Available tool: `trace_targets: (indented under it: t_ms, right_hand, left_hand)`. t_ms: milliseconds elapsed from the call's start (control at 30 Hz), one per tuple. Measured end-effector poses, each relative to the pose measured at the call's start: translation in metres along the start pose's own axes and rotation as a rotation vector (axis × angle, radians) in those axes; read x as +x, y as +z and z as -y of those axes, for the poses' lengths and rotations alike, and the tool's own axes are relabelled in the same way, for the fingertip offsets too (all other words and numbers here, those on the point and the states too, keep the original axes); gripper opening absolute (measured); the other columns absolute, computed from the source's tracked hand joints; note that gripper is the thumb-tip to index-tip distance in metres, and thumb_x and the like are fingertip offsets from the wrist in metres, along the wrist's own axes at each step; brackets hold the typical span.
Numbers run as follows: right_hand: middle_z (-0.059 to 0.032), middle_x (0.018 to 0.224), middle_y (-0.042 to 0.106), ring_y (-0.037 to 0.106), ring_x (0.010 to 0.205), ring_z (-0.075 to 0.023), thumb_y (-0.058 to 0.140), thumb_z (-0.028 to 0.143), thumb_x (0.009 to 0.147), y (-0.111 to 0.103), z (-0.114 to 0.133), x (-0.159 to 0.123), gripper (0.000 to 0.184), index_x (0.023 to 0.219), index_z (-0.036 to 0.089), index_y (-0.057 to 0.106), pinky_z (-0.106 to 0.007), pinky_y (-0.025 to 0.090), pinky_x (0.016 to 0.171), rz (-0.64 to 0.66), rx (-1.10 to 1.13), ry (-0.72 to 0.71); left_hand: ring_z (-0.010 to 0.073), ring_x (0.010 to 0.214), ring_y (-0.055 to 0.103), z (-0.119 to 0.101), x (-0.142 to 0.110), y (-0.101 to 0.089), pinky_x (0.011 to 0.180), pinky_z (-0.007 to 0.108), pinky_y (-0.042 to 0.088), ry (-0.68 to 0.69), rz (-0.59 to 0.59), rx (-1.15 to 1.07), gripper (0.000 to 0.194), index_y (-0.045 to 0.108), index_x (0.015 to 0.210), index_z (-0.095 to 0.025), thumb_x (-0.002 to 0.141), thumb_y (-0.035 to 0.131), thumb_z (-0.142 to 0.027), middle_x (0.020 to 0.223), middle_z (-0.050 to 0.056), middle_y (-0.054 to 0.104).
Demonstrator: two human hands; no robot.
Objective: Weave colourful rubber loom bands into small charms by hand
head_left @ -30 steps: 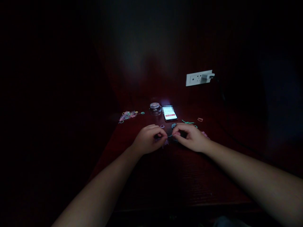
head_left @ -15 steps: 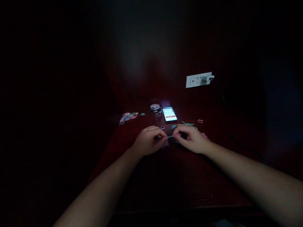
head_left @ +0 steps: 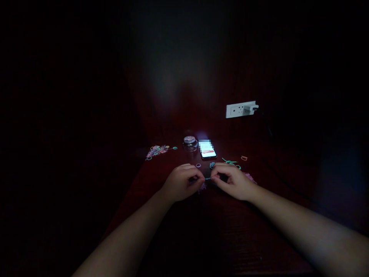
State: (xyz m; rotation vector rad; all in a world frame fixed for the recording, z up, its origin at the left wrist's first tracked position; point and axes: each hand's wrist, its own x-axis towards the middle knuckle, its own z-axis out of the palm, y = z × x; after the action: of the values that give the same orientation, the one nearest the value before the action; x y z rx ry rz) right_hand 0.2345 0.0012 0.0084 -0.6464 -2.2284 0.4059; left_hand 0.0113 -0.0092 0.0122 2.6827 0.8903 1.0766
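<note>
My left hand (head_left: 184, 182) pinches one end of a thin, teal hair tie (head_left: 208, 178) between thumb and fingertips. Its other end is in the pinch of my right hand (head_left: 233, 181), so the tie is drawn across the small gap between both hands. The parts inside the fingers are hidden. Just beyond the fingertips lie a purple hair tie (head_left: 198, 165) and a blue-teal one (head_left: 212, 165). Under my left fingertips sits a small purple tuft (head_left: 202, 187), partly covered. Green ties (head_left: 230, 161) and a pink bunch (head_left: 250, 177) are by my right hand.
A lit phone (head_left: 208, 150) lies beyond my hands, beside a small clear jar (head_left: 190, 144) with a patterned lid. A heap of colourful hair ties (head_left: 158, 151) is at the left on the dark red table (head_left: 230, 238). On the wall, a white socket (head_left: 240, 109) holds a plug and cable.
The whole scene sits lower in the picture, as the head view has tipped up slightly. Both hands keep their pinch on the teal tie, with little visible movement.
</note>
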Motion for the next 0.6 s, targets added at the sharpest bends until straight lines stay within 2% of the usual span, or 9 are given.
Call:
trace_targets:
  t_ms: [400,600]
  right_hand:
    - [-0.0006,0.071,0.055,0.050,0.068,-0.0142,0.055,0.013,0.083,-0.0004,0.0028,-0.0008,0.011,0.074,0.018,0.056,-0.027,0.040,0.067,0.025,-0.010,-0.013]
    - [-0.0005,0.071,0.055,0.052,0.069,-0.0142,0.056,0.015,0.083,0.0008,0.0020,-0.0012,0.009,0.075,0.018,0.057,-0.027,0.041,0.067,-0.001,0.001,0.026]
  left_hand:
    - [0.0141,0.071,0.057,-0.0002,-0.0002,-0.0001,0.082,0.033,0.049,0.008,0.015,-0.007,0.011,0.066,0.081,-0.020,0.087,0.057,-0.024,0.073,0.001,0.065]
    - [0.0140,0.071,0.057,0.0005,-0.0009,0.0004,0.082,0.034,0.049,0.003,0.010,-0.016,0.009,0.065,0.082,-0.020,0.086,0.058,-0.024,0.073,0.001,0.064]
